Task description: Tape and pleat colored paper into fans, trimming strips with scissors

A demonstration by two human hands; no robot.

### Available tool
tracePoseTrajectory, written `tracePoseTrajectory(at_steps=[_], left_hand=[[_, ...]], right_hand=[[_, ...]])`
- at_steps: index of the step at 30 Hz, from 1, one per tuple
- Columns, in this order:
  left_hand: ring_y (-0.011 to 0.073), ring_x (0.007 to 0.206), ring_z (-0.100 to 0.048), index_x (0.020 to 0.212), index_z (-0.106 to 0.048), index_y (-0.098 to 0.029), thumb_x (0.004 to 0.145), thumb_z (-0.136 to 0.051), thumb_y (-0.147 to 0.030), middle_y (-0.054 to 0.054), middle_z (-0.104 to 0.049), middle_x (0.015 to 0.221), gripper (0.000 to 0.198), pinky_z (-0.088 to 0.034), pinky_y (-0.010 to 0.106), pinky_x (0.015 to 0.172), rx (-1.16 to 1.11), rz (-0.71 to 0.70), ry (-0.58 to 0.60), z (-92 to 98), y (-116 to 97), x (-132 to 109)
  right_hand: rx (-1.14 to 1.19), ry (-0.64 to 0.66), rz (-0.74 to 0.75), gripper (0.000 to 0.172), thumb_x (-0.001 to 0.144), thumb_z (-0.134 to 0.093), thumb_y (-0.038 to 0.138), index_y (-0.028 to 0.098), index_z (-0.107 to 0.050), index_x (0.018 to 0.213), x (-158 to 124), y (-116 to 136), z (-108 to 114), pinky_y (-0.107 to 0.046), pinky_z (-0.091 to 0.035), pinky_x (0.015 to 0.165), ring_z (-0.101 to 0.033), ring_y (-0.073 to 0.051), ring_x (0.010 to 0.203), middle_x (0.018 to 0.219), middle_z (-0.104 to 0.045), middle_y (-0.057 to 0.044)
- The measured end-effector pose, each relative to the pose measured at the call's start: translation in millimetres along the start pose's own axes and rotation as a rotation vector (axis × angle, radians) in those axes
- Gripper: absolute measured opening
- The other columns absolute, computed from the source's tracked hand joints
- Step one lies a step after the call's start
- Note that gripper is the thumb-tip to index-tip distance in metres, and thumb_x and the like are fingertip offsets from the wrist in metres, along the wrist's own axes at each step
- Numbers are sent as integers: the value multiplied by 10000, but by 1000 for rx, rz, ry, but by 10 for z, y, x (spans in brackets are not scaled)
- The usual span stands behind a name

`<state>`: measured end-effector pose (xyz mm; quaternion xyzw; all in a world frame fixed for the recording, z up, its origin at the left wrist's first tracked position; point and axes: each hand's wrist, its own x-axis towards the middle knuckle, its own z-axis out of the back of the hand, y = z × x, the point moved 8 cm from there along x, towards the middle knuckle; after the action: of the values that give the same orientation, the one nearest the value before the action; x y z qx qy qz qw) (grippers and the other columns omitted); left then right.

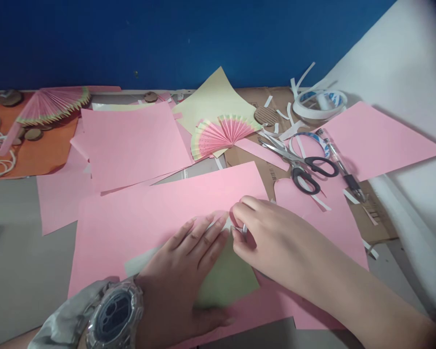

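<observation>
My left hand (183, 271), a watch on its wrist, lies flat with fingers stretched out on a pale green paper sheet (228, 278). That sheet rests on a large pink sheet (148, 218). My right hand (272, 237) pinches a thin white strip (244, 228) at the green sheet's upper corner, right beside the left fingertips. The green sheet is partly hidden under both hands.
Black-handled scissors (305, 169), a pen (343, 169) and rolls of white tape (321, 104) lie at the right on cardboard. A small folded pink fan (221, 133) sits mid-table, a larger fan (51, 104) at the back left. More pink sheets (131, 143) and white scraps lie about.
</observation>
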<state>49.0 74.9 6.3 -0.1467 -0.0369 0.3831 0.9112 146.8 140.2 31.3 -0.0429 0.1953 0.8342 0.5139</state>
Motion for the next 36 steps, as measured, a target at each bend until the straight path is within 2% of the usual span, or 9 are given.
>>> tracePoseTrajectory(at_steps=[6, 9, 14, 17, 20, 23, 27, 32, 36], left_hand=[[279, 1414, -138, 1448, -247, -106, 794, -371, -716, 126, -155, 1551, 902, -66, 399, 1122, 8, -15, -24, 32, -9, -3], [300, 1410, -127, 1379, -336, -74, 818, -447, -643, 156, -169, 1543, 807, -141, 427, 1118, -21, 24, -84, 95, 15, -21], [277, 1254, -357, 1256, -409, -112, 865, -559, -325, 139, -440, 1363, 470, -314, 441, 1037, -157, 181, -221, 244, 179, -48], [258, 1120, -436, 1262, -402, -149, 860, -576, -262, 108, -513, 1231, 452, -396, 421, 934, -235, 222, -260, 301, 249, -45], [263, 1103, -443, 1305, -384, -163, 878, -556, -277, 106, -511, 1225, 474, -416, 419, 905, -259, 225, -249, 305, 260, -33], [277, 1125, -445, 1353, -374, -178, 892, -528, -258, 91, -504, 1293, 492, -407, 433, 912, -159, 160, -209, 263, 181, -4], [278, 1257, -386, 1342, -419, -207, 930, -437, -189, 12, -442, 1428, 413, -276, 463, 1040, 78, -10, -208, 213, 15, 27], [311, 1384, -207, 1454, -234, -248, 901, -464, -434, 29, -252, 1534, 628, -179, 497, 1083, 50, -75, -17, 53, -2, 30], [303, 1411, -119, 1470, -176, -275, 900, -434, -493, 32, -173, 1556, 663, -120, 507, 1100, 10, -54, 37, 21, 33, 20]], right_hand=[[-2, -1, 15, 111, 777, -465, 104, 198, -432, 726, 2, 19, -16, -288, -339, 586, -469, -150, 685, 747, -470, 9], [-9, -9, 8, 129, 781, -455, 99, 200, -411, 713, 1, 12, -20, -289, -321, 577, -452, -144, 670, 737, -461, 13], [35, 52, -22, 150, 781, -449, 110, 202, -393, 676, 14, -24, 7, -277, -294, 537, -427, -131, 629, 709, -463, 24], [73, 86, -20, 128, 781, -446, 129, 203, -427, 679, 11, -38, 49, -268, -280, 517, -437, -127, 624, 709, -494, 31], [97, 92, -3, 122, 772, -432, 119, 204, -443, 685, -3, -51, 75, -268, -277, 518, -444, -121, 612, 707, -508, 38], [110, 78, 26, 133, 770, -420, 104, 203, -428, 681, -21, -48, 83, -266, -279, 524, -440, -111, 599, 709, -503, 43], [103, 44, 55, 145, 776, -423, 101, 199, -399, 673, -30, -23, 104, -257, -279, 527, -432, -107, 611, 701, -484, 46], [83, 54, 49, 171, 817, -414, 121, 196, -381, 667, -31, -22, 86, -260, -274, 518, -419, -110, 608, 689, -468, 42], [92, 67, 77, 151, 817, -419, 123, 199, -406, 686, -46, -19, 55, -271, -293, 542, -438, -116, 632, 722, -485, 37]])
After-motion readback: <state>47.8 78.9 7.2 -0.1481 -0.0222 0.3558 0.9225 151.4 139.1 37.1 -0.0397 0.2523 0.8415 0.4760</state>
